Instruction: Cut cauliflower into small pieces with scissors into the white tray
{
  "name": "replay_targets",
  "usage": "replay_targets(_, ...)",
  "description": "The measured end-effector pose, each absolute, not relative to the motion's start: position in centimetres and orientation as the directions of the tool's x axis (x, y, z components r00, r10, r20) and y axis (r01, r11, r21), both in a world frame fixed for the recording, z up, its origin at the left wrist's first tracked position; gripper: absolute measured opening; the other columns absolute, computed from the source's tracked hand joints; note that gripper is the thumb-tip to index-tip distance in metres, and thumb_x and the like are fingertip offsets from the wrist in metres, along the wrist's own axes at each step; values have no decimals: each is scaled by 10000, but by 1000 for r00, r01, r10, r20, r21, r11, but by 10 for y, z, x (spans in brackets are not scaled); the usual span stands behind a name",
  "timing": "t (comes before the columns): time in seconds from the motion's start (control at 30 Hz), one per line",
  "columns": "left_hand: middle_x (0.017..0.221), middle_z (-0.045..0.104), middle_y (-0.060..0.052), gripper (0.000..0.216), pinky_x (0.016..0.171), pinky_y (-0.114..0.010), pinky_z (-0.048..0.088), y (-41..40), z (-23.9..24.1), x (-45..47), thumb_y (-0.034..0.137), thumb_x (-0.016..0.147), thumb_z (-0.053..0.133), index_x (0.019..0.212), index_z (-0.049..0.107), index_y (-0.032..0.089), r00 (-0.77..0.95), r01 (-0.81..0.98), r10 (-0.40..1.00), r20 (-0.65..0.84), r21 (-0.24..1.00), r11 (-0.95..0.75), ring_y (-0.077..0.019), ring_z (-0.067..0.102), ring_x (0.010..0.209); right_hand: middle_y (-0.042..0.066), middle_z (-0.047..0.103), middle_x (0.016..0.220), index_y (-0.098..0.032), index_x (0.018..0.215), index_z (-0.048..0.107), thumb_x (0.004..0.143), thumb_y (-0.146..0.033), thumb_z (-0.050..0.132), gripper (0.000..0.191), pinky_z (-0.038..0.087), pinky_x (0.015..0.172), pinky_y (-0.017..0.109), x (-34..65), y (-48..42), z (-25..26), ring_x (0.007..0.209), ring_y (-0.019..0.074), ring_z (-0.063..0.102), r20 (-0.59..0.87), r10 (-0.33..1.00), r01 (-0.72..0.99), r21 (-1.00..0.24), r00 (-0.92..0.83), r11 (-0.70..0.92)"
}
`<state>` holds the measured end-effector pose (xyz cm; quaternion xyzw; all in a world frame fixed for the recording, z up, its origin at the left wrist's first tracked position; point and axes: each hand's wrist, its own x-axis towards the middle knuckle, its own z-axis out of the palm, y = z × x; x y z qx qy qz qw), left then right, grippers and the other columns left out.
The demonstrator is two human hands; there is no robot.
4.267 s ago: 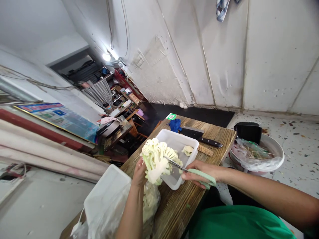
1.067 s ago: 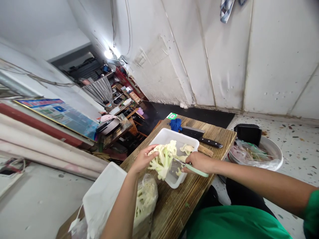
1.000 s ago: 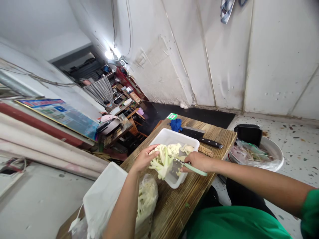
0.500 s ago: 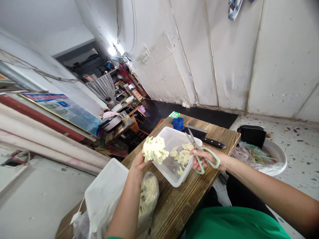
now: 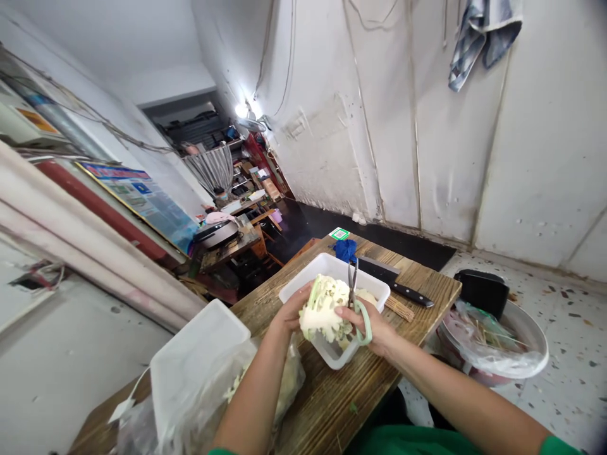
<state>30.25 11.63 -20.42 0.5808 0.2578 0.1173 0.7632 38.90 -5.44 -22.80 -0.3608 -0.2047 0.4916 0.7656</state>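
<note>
So both hands, left (image 5: pixel 288 311) and right (image 5: pixel 374 325) (scissors (image 5: pixel 355 297) hooked on its fingers), clamp the cauliflower (image 5: pixel 325 308) over the tub (image 5: pixel 374 289); looks light but crumbly, so grip the stalk, not florets.

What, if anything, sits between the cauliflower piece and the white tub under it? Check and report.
Nothing visible blocks it. The left hand and right hand hold the cauliflower piece directly above the white tub, whose top is open. The scissors point upward in the right hand, beside the piece.
</note>
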Motion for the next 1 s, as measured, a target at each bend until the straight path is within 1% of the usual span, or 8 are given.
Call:
replay_targets(0.17,1351,494,-120,638,645,-269,524,106,-183,280,584,696,702,1222,550,256,495,30,863,-100,995,98,-294,538,1152,105,678,1077,-165,1069,558,572,-502,800,647,562,718,312,384,-49,-225,921,257,663,-77,830,-556,-776,552,298)
replay_targets(0.3,1374,474,-94,787,709,-350,544,65,-179,262,559,692,720,1372,364,380,653,-58,747,-126,975,216,-280,581,1078,109,649,1150,-177,1118,509,598,-505,788,675,538,834,347,376,-39,-227,1019,263,629,8,754,-439,-808,657,392)
replay_targets(0.43,1258,566,-95,768,723,-354,538,37,-191,267,493,634,787,1283,414,318,590,-242,803,-86,930,278,-255,616,982,117,633,1157,-170,1145,473,615,-482,788,691,504,891,356,370,-30,-237,1041,250,607,102,716,-305,-857,690,416)
replay_targets(0.53,1120,618,-92,678,683,-326,525,38,-201,272,459,612,800,1161,458,257,512,-244,855,-79,941,233,-235,624,901,98,641,1100,-179,1142,474,680,-525,723,628,496,872,342,381,-32,-242,996,229,608,143,730,-156,-933,668,326)
replay_targets(0.63,1062,611,-64,619,660,-296,512,44,-208,273,456,623,781,1110,457,255,469,-237,883,-6,962,133,-205,618,847,58,651,893,-183,1061,506,765,-622,580,535,521,734,318,401,-52,-234,806,198,632,99,745,-78,-977,659,198)
replay_targets(0.8,1109,574,-57,600,651,-269,507,56,-214,273,429,631,768,1113,451,263,434,-254,898,66,966,51,-182,603,836,-5,572,580,-179,774,517,778,-655,536,476,428,391,240,418,-110,-211,429,135,546,-104,934,-13,-994,343,-106)
replay_targets(0.87,1134,566,-59,575,650,-263,502,61,-215,273,422,644,756,1106,453,261,446,-267,892,73,962,55,-189,602,865,-2,580,568,-180,743,517,794,-631,538,454,415,374,222,417,-126,-208,432,142,570,-164,958,92,-978,234,-189)
replay_targets(1.0,1070,576,-35,516,676,-260,500,65,-217,274,393,654,758,1058,472,248,437,-288,890,127,958,4,-172,594,848,15,624,625,-183,762,547,826,-585,534,408,448,454,223,415,-129,-204,502,144,602,-134,976,320,-929,173,-184)
